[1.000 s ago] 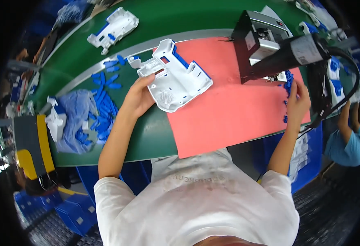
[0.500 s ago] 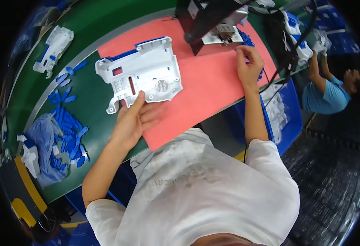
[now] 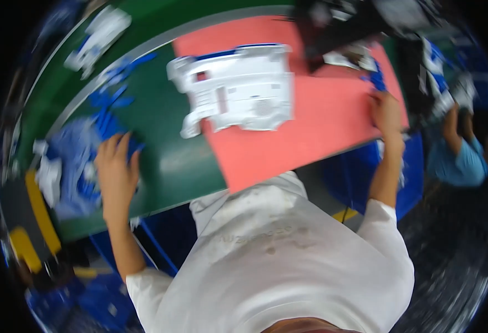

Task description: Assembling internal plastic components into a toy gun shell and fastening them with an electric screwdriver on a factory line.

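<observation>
A white plastic housing (image 3: 249,91) with blue trim along its far edge, cut-outs and a round grille lies on the pink sheet (image 3: 255,161), overhanging its left edge. Neither hand touches it. My left hand (image 3: 117,172) is over the pile of small blue plastic parts (image 3: 106,123) at the left, fingers spread and open; what lies under the fingertips is hidden. At the sheet's right side my right hand (image 3: 387,114) is curled and smeared by motion, near small blue pieces (image 3: 376,77). Whether it pinches anything cannot be seen.
A clear plastic bag (image 3: 72,161) sits at the left beside the blue parts. Another white housing (image 3: 101,34) lies at the far left. A dark machine (image 3: 333,41) stands at the back right. A co-worker in a blue shirt (image 3: 460,158) is at the right.
My left hand has let go of the white housing and moved left to the blue parts. The housing now lies on the sheet. The whole view has shifted, with motion blur.
</observation>
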`<control>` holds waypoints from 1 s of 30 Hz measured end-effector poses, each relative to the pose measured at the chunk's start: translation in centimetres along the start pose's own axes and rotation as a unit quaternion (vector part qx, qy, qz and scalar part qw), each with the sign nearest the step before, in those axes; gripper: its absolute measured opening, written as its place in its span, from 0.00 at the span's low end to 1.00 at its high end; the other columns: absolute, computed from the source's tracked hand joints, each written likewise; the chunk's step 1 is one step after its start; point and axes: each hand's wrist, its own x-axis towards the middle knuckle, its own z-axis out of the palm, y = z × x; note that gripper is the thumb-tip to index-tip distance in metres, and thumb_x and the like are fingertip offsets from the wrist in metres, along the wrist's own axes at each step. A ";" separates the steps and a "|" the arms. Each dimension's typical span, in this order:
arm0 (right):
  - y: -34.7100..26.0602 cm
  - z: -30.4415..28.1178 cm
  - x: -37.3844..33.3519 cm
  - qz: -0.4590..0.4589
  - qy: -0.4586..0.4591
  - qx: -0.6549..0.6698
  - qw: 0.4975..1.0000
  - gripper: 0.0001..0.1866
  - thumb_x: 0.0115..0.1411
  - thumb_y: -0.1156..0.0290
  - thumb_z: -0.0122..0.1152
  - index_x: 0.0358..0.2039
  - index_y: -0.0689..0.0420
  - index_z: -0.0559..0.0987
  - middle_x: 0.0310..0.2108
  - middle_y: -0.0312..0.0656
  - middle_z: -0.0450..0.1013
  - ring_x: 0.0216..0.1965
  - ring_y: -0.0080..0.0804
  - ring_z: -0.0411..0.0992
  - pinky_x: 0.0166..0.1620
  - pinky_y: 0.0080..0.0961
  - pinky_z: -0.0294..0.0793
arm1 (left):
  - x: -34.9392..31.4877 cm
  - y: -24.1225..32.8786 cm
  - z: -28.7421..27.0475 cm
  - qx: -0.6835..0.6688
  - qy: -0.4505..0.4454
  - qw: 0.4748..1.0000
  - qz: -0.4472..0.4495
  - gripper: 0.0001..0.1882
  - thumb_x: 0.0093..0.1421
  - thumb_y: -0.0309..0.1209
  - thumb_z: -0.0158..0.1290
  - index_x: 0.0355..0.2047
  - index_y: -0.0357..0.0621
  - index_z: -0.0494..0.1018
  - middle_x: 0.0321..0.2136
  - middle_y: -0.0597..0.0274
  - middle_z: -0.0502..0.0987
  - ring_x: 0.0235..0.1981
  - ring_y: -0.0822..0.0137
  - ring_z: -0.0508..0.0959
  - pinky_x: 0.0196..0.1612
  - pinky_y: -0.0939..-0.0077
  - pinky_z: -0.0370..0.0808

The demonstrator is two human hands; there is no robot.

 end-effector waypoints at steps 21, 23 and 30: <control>0.4 0.2 1.3 0.000 0.066 0.061 0.996 0.14 0.56 0.68 0.61 0.42 0.61 0.79 0.30 0.51 0.77 0.31 0.45 0.77 0.36 0.34 0.74 | 0.6 3.6 2.3 -0.395 0.122 0.907 -0.075 0.06 0.59 0.22 0.53 0.36 0.35 0.70 0.31 0.54 0.78 0.31 0.63 0.79 0.35 0.75 0.74; -2.0 -0.2 1.3 0.012 0.055 0.082 0.995 0.13 0.56 0.70 0.61 0.40 0.61 0.79 0.30 0.51 0.77 0.30 0.45 0.77 0.36 0.33 0.74 | 1.4 4.5 3.1 -0.512 0.115 0.846 -0.089 0.07 0.62 0.23 0.51 0.39 0.34 0.68 0.32 0.56 0.79 0.31 0.72 0.78 0.35 0.81 0.74; -9.2 -4.1 -2.7 -0.002 -0.005 0.390 0.921 0.09 0.57 0.81 0.60 0.40 0.65 0.79 0.34 0.38 0.74 0.34 0.21 0.72 0.39 0.16 0.71 | 4.2 7.7 6.1 -0.676 -0.021 0.725 -0.127 0.07 0.65 0.27 0.47 0.41 0.38 0.65 0.32 0.58 0.77 0.29 0.76 0.76 0.25 0.85 0.74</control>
